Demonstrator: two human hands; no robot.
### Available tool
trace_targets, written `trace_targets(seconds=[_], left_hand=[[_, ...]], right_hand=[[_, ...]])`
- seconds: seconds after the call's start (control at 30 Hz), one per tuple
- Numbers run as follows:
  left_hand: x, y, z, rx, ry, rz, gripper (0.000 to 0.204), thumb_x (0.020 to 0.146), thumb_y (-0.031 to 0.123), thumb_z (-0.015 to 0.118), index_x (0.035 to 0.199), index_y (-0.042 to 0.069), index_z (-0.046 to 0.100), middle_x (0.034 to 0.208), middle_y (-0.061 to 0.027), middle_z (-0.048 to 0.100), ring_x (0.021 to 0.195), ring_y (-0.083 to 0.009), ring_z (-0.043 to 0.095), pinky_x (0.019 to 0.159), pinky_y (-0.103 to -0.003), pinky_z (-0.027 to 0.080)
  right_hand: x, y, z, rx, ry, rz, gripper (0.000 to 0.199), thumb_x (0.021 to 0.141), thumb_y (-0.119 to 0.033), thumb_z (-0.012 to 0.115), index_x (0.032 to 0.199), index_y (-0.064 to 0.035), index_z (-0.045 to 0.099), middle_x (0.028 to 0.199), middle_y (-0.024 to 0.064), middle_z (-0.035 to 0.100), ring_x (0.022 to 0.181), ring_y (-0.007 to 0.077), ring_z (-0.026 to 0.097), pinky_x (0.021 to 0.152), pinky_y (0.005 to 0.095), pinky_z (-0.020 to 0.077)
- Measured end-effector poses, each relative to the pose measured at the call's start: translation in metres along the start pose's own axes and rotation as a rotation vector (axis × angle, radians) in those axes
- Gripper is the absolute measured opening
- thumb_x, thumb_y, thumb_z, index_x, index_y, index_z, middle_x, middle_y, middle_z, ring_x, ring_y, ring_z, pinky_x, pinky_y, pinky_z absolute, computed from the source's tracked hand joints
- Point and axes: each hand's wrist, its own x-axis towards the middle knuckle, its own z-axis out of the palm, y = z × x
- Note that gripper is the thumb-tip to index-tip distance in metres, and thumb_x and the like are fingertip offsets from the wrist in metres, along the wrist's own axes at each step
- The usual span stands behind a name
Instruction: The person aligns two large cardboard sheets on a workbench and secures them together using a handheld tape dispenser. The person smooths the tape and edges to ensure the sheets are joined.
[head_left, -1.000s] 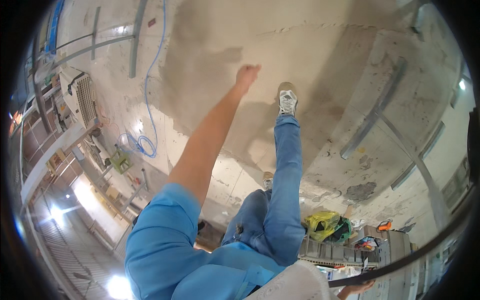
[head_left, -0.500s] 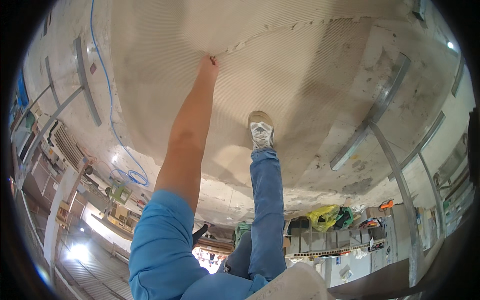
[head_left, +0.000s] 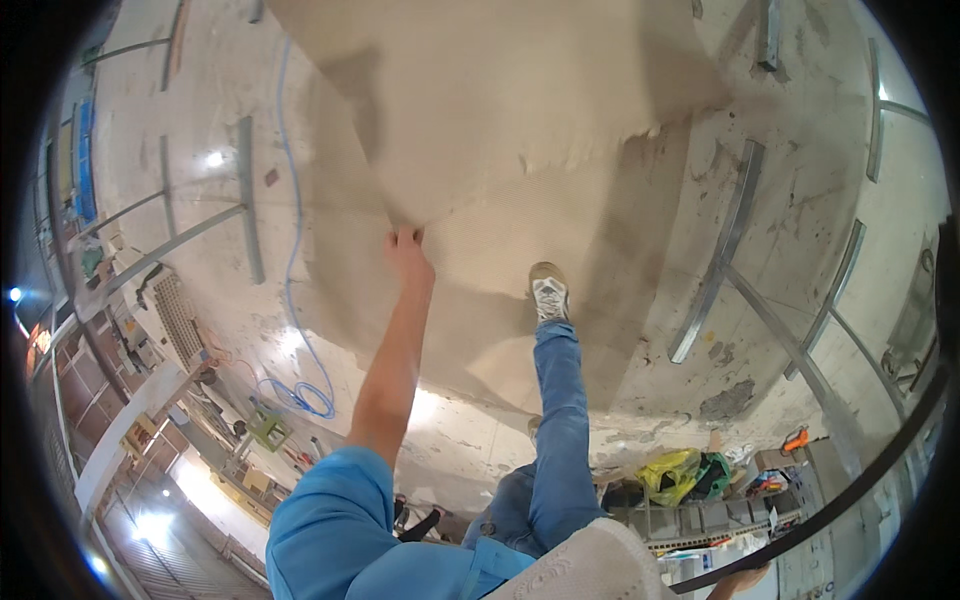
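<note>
My left hand (head_left: 406, 252) reaches far forward, fingers closed at the near corner of a thin beige sheet (head_left: 500, 90) with a ragged near edge. Beneath it lies a wider finely ribbed beige layer (head_left: 480, 230) on the floor. At the lower right, my right hand (head_left: 742, 580) shows only in part, its fingers bent against the underside of a long dark strip (head_left: 850, 490) that curves up the right rim. My shoe (head_left: 549, 292) stands on the beige layer.
Grey metal frames (head_left: 718, 250) lie on the right, with more metal bars (head_left: 250, 200) on the left. A blue hose (head_left: 292, 200) runs along the left to a coil. Behind me are a yellow bag (head_left: 668, 475), shelving and a green metal tool (head_left: 268, 428).
My left hand and the sheet's corner are lower in the picture and nearer to me. My right hand and the dark strip have come into view at the lower right.
</note>
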Motion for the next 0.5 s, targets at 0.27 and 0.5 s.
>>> trace_targets(seconds=[0.27,0.5], left_hand=[[-0.177,0.141,-0.217,0.22,0.054,0.309,0.013,0.087,0.001,0.062,0.087,0.001,0.049,0.089,-0.0025,0.047,0.08,-0.0106,0.044,0.068,-0.026,0.04],[-0.339,0.217,-0.396,0.009,0.035,0.648,0.038,0.089,0.001,0.062,0.124,0.0,0.048,0.124,-0.0128,0.055,0.104,-0.0143,0.054,0.082,-0.029,0.046]], right_hand=[[-0.002,-0.036,0.058,0.361,0.433,-0.162,0.054,0.105,-0.037,0.043,0.131,0.0073,0.059,0.124,0.025,0.065,0.112,0.04,0.063,0.099,0.0439,0.0474],[-0.136,-0.08,0.033,1.077,0.291,-0.566,0.045,0.102,-0.016,0.058,0.142,0.0036,0.049,0.142,0.0192,0.055,0.13,0.0303,0.054,0.109,0.0404,0.0407]])
